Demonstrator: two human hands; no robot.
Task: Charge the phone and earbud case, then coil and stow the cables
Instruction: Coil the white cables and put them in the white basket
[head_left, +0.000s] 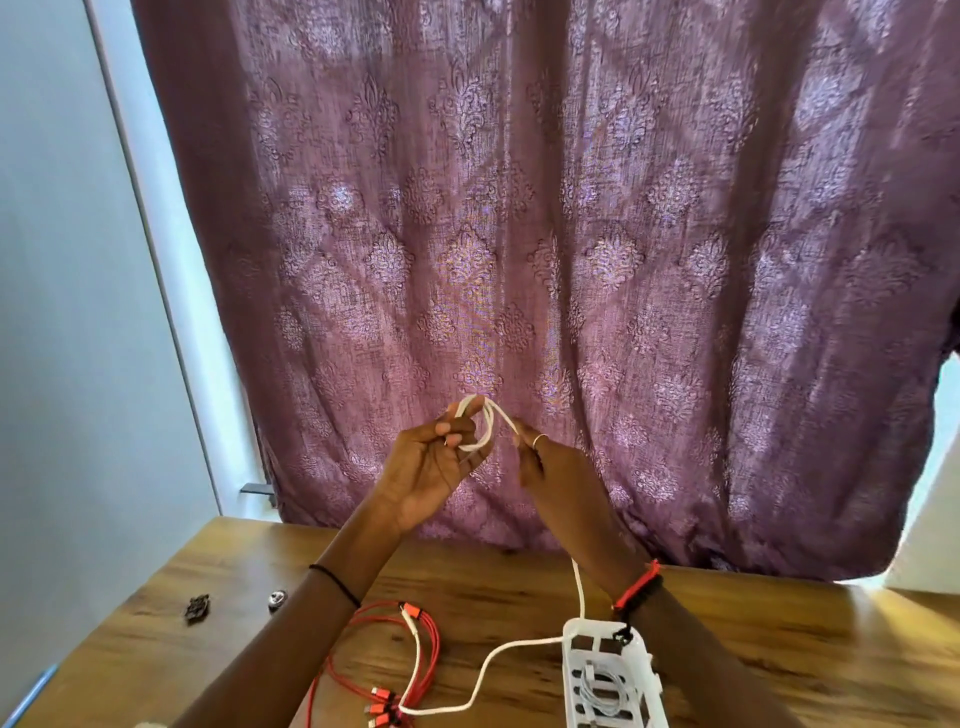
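Left hand (431, 467) grip clenched round a small coil of thin white charging cable (488, 423), raised at 12 o'clock above the brown wooden worktop (779, 649). Right hand (550, 467) pinches the feed strand. Tail trails toward the white slotted plastic basket (641, 657) at 5 o'clock. Best to feed slack evenly and keep loops 1 size, untwisted.

White cable (480, 423); red cable (426, 644); purple damask-patterned curtain (571, 234).

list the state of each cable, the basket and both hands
white cable: partly coiled, tail trailing onto the table
red cable: loose loops lying on the table
basket: upright, a coiled pale cable inside
left hand: grips the loops
right hand: pinches the white cable
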